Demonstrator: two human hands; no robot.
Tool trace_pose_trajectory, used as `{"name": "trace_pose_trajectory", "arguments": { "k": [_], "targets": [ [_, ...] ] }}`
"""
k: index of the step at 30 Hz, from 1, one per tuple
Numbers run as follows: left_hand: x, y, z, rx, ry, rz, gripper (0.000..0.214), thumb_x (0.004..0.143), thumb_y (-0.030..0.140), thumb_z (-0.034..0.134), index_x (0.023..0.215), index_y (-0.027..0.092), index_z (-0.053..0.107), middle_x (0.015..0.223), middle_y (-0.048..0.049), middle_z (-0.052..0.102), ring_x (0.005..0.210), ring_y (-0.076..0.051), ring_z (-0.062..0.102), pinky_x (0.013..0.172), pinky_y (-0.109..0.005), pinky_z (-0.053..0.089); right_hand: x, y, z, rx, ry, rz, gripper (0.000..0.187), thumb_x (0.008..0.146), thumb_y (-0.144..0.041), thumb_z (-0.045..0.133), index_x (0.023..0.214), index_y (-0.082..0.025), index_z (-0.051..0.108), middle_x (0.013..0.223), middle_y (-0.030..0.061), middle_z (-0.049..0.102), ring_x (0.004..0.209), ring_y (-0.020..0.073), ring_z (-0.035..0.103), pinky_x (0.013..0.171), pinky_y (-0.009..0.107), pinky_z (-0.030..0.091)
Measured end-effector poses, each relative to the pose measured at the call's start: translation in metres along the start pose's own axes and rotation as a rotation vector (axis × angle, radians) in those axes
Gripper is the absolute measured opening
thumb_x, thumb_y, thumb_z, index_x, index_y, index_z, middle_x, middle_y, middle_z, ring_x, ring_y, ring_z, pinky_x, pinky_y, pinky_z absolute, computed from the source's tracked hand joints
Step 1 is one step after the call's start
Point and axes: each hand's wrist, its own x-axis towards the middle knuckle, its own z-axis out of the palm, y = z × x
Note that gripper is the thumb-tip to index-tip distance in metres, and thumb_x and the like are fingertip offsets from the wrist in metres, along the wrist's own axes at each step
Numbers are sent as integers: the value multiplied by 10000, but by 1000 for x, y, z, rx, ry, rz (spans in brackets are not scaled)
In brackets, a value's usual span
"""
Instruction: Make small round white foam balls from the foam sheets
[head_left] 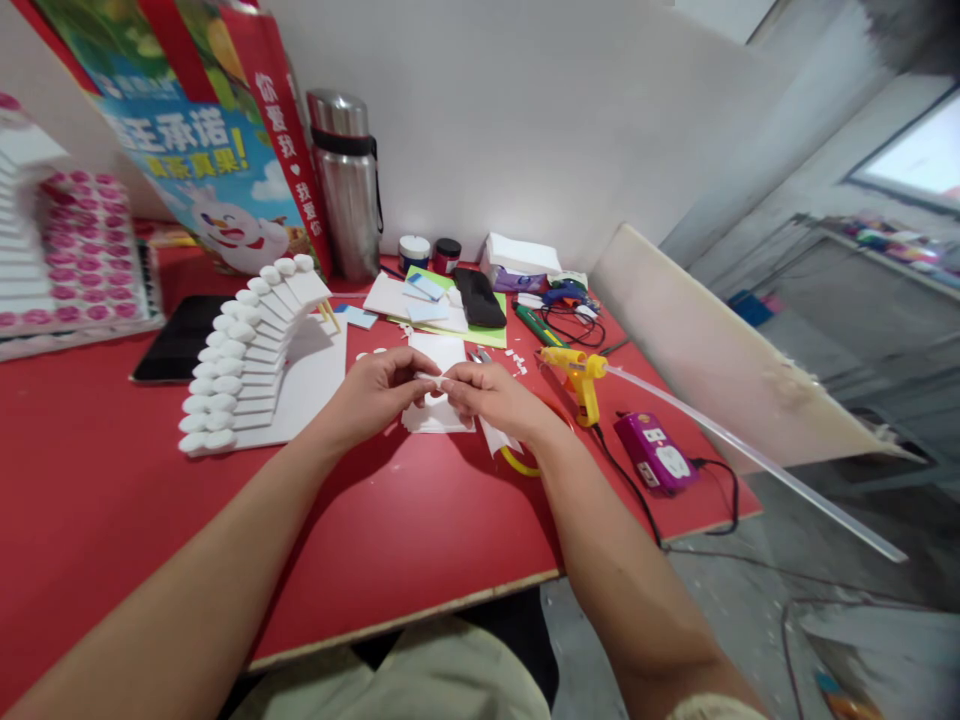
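Note:
A small white piece (430,383), perhaps foam or paper, is pinched between the fingertips of my left hand (386,388) and my right hand (486,392). The fingers cover most of it, so its shape is unclear. Beneath my hands lies a white sheet (439,420) on the red table. Yellow-handled scissors (520,463) lie partly hidden under my right hand and wrist. Left of my hands stands a white curved staircase model (259,380), edged with oval white pieces and set on a white base.
A yellow glue gun (581,375) with a long glue stick and a purple power strip (656,453) lie at right, with cords. Behind stand a steel thermos (346,190), two small jars and a large printed bag (202,130). A black tablet (180,340) lies left.

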Motion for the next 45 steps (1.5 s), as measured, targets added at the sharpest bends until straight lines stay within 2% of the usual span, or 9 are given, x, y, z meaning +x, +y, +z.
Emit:
{"name": "trace_pose_trajectory", "arguments": {
  "k": [5, 8, 15, 19, 23, 26, 33, 41, 45],
  "targets": [
    [-1, -1, -2, 109, -2, 85, 177, 854, 332, 703, 929, 171, 706, 785, -56, 719, 728, -196, 656, 676, -301, 479, -3, -4, -1, 83, -26, 16, 292, 870, -451, 691, 798, -172, 646, 583, -62, 494, 505, 86, 482, 514, 228, 456],
    [-2, -2, -3, 281, 5, 263, 109, 905, 262, 632, 887, 182, 704, 860, -65, 715, 809, -201, 654, 742, -310, 480, -4, -7, -1, 213, -50, 70, 306, 827, -455, 750, 798, -162, 668, 538, -81, 427, 472, 74, 400, 491, 224, 436],
    [-3, -3, 2, 673, 84, 635, 251, 935, 134, 468, 969, 179, 713, 1057, -140, 707, 951, -249, 628, 851, -372, 474, 4, -5, 4, 657, -140, 242, 238, 759, -345, 739, 688, -174, 590, 490, -132, 208, 443, 39, 112, 391, 165, 180],
    [-3, -1, 5, 541, 98, 491, 164, 922, 175, 517, 942, 185, 680, 997, -113, 703, 906, -233, 640, 813, -351, 484, 5, -4, 10, 501, 25, 176, 214, 760, -352, 684, 665, -190, 581, 484, -125, 210, 439, 55, 127, 412, 195, 171],
    [-3, 2, 7, 54, 31, 26, 138, 905, 295, 562, 977, 195, 623, 814, -43, 681, 650, -181, 633, 596, -292, 472, 1, -3, 10, -63, 233, -145, 181, 834, -306, 576, 704, -192, 629, 555, -53, 424, 519, 100, 362, 518, 241, 286],
    [-3, 4, 7, -109, -72, -136, 280, 944, 433, 526, 804, 195, 577, 676, -14, 611, 501, -136, 540, 477, -263, 384, -2, -2, 6, -414, 244, -313, 194, 872, -252, 528, 718, -190, 628, 652, -19, 550, 637, 124, 475, 627, 267, 335],
    [-5, 6, 3, 187, -191, -72, 288, 955, 367, 491, 718, 204, 500, 597, 32, 521, 549, -126, 476, 560, -269, 369, -6, -5, 4, -586, 138, -346, 203, 921, -249, 532, 742, -182, 602, 637, -40, 516, 603, 108, 443, 611, 264, 281],
    [-8, 5, 4, 823, -97, 355, 189, 921, 270, 431, 761, 203, 506, 721, -28, 577, 656, -177, 492, 601, -319, 252, 1, 0, 9, -383, 159, -196, 210, 875, -221, 534, 680, -178, 600, 599, -40, 491, 606, 120, 451, 587, 256, 294],
    [-8, 9, 5, 575, -58, 181, 232, 912, 302, 456, 705, 207, 501, 625, -9, 539, 596, -162, 484, 583, -297, 301, 1, 0, 11, -423, 176, -271, 217, 906, -236, 529, 714, -181, 613, 620, -34, 522, 628, 127, 482, 612, 255, 318]
  ]
}}
